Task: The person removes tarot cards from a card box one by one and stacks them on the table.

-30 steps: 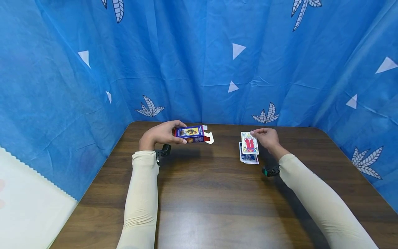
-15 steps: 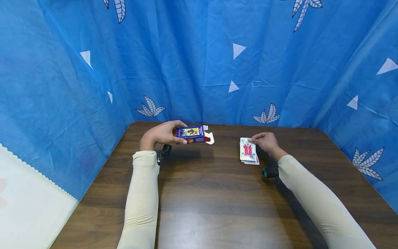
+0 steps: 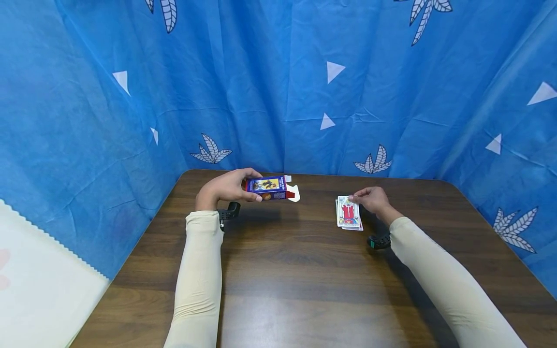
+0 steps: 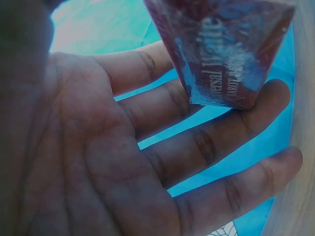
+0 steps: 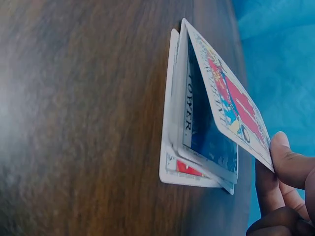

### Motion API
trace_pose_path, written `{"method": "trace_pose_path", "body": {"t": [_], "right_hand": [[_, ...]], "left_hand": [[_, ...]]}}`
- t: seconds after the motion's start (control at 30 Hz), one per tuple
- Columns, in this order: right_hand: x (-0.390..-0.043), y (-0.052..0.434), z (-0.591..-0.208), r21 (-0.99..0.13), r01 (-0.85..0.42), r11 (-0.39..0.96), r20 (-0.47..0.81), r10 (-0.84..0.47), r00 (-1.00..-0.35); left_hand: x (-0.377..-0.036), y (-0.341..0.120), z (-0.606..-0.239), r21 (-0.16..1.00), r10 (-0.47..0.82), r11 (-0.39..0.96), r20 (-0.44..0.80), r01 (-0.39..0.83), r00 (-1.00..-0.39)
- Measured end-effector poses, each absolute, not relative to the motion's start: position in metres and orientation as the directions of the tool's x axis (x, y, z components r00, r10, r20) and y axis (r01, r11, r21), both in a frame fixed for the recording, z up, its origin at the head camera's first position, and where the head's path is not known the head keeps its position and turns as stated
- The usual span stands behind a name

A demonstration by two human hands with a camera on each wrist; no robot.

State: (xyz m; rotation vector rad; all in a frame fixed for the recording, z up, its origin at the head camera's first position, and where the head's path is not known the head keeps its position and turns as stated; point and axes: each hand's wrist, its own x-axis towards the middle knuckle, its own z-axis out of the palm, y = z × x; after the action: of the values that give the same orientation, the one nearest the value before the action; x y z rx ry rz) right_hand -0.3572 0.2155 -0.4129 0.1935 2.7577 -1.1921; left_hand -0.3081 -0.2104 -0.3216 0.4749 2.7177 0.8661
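In the head view my left hand (image 3: 228, 186) grips a blue and red tarot card box (image 3: 266, 184) between thumb and fingers, above the table. The box's white end flap (image 3: 294, 193) hangs open toward the right. My right hand (image 3: 373, 199) pinches the corner of a tarot card (image 5: 231, 93) with a red-robed figure. Its near edge meets a small pile of tarot cards (image 5: 209, 145) while the held side is lifted at a slant. Beneath it, a dark blue card lettered "TOWER" tops the slightly uneven pile. The left wrist view shows the box's lettered end (image 4: 226, 69) against my fingers.
The dark wooden table (image 3: 278, 270) spreads beneath both arms. A blue patterned curtain (image 3: 261, 87) hangs behind its back edge and along the sides. Some white cloth (image 3: 39, 280) lies at the lower left.
My right hand has come down with the red-figure tarot card, which now covers most of the pile. The left hand and the box have stayed in place.
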Motion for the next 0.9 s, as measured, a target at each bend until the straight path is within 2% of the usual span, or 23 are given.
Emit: {"method": "trace_pose_path", "body": {"t": [0.9], "right_hand": [[-0.3571,0.2099,-0.4227,-0.623,0.144,0.769,-0.145,0.068,-0.987]], "left_hand": [[-0.3079,-0.2106,-0.3206,0.603,0.389,0.763,-0.137,0.235,-0.911]]}}
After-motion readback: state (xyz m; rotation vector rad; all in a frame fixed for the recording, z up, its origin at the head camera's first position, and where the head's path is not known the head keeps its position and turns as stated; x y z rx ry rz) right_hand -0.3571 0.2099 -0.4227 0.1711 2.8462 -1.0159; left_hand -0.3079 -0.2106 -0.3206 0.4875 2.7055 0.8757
